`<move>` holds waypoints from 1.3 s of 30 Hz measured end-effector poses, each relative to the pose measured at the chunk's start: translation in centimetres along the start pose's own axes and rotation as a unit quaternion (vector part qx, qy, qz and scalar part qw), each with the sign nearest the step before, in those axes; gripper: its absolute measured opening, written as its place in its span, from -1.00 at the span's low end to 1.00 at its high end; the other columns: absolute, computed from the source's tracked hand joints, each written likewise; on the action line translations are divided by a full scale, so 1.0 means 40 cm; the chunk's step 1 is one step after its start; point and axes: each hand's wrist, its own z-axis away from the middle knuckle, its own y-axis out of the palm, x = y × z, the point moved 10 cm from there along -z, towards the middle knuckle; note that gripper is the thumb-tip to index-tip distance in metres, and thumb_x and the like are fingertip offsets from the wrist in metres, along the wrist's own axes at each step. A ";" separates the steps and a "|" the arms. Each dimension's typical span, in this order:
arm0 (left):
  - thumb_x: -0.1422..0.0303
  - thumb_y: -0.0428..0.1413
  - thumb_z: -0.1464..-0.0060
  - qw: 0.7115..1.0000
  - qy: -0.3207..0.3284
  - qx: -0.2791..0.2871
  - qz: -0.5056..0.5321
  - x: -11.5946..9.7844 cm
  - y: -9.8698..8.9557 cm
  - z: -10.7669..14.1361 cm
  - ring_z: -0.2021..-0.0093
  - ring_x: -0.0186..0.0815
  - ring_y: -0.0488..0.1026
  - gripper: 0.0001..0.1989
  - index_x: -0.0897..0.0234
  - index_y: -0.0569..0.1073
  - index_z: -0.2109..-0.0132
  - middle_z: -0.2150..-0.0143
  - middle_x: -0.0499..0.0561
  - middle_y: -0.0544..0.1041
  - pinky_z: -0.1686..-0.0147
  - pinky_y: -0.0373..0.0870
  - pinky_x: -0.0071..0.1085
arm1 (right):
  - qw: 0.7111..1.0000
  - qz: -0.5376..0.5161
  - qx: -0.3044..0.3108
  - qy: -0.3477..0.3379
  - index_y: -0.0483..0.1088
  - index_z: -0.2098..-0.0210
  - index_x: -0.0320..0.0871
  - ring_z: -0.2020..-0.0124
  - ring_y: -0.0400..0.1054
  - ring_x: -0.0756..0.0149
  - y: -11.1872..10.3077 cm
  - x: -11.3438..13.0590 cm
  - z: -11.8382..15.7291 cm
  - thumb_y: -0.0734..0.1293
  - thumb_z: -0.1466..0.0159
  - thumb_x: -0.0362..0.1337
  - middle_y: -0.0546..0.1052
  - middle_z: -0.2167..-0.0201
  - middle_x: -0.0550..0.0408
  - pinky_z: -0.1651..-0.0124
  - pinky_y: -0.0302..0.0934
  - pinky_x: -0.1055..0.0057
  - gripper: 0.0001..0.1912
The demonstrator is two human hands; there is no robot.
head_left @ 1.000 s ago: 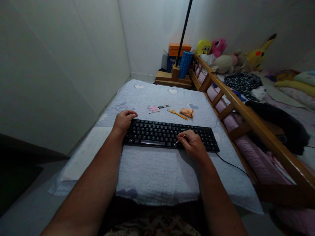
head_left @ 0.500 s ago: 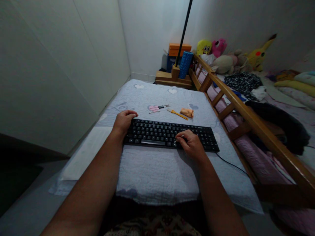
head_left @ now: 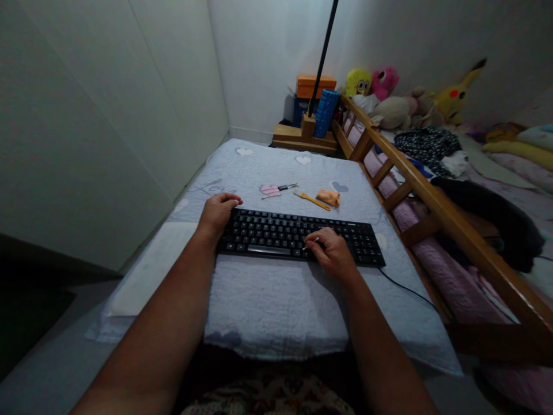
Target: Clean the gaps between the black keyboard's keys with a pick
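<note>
A black keyboard (head_left: 268,233) lies across the cloth-covered table in front of me. My left hand (head_left: 217,213) grips its upper left corner, with the thumb side toward the back edge. Pinched in my right hand (head_left: 330,251) is a thin white cotton swab (head_left: 317,239), its tip down among the keys right of the space bar. Behind the keyboard lie a yellow-handled brush (head_left: 314,201), a crumpled orange-brown cloth (head_left: 328,198), a small dark-handled tool with a metal tip (head_left: 286,187) and another thin white swab (head_left: 271,196).
A wooden bed rail (head_left: 415,178) runs along the table's right side, with a bed and plush toys beyond it. A white sheet (head_left: 151,271) lies under my left forearm. The keyboard's cable (head_left: 408,288) trails off right. Boxes and a blue roller (head_left: 326,113) stand at the back.
My right hand has shifted slightly left with the swab, whose tip has moved a little left along the keys. My left hand and the keyboard have stayed in place.
</note>
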 end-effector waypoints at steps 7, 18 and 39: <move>0.36 0.17 0.19 1.000 -0.002 0.004 0.014 0.009 0.002 -0.005 0.20 -0.18 0.49 -0.90 0.25 0.53 0.42 0.33 0.04 0.59 0.01 0.32 -0.23 | 1.000 -0.004 -0.011 -0.008 0.50 0.31 -0.13 0.23 0.39 0.18 -0.001 0.005 0.002 0.29 -0.30 -0.39 0.55 0.35 0.01 0.13 0.26 0.24 -0.86; 0.37 0.16 0.18 1.000 0.002 0.001 0.001 0.001 0.000 0.000 0.18 -0.16 0.49 -0.91 0.25 0.53 0.43 0.32 0.04 0.60 0.00 0.32 -0.22 | 1.000 -0.006 0.001 -0.011 0.50 0.30 -0.11 0.23 0.39 0.19 0.007 0.012 0.002 0.27 -0.31 -0.40 0.54 0.35 0.02 0.15 0.26 0.25 -0.84; 0.33 0.16 0.19 1.000 0.007 0.003 0.004 0.009 0.000 -0.007 0.19 -0.17 0.48 -0.88 0.24 0.53 0.42 0.32 0.03 0.60 0.04 0.33 -0.24 | 1.000 0.002 0.007 -0.012 0.50 0.29 -0.10 0.22 0.40 0.18 0.008 0.011 0.002 0.28 -0.30 -0.39 0.55 0.32 0.02 0.14 0.27 0.24 -0.85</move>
